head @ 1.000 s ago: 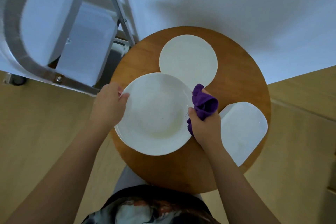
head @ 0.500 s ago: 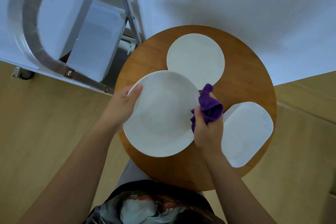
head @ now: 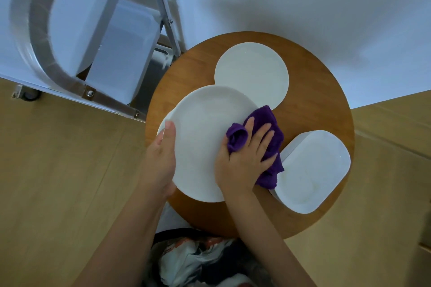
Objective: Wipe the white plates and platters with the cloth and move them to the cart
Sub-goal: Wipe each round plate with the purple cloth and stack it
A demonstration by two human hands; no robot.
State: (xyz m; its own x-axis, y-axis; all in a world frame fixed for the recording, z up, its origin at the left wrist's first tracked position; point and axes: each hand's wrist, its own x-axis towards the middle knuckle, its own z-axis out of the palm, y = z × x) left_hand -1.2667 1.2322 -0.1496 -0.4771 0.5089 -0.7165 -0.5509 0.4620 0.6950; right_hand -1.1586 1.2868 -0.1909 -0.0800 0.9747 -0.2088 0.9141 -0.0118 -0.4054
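The left hand (head: 161, 158) grips the left rim of the big plate (head: 200, 137), tilted up over the table (head: 314, 91). The right hand (head: 245, 158), fingers spread flat, presses the cloth (head: 268, 123) on its right side. 2 more pieces wait: a plate (head: 251, 74) far, a platter (head: 312, 170) right. Pressing hard could slip the plate from that 1-sided hold; the cart (head: 70, 30) stands left

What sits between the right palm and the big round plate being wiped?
In the head view, the purple cloth lies between them: the right hand presses it flat against the large plate, fingers spread over it.
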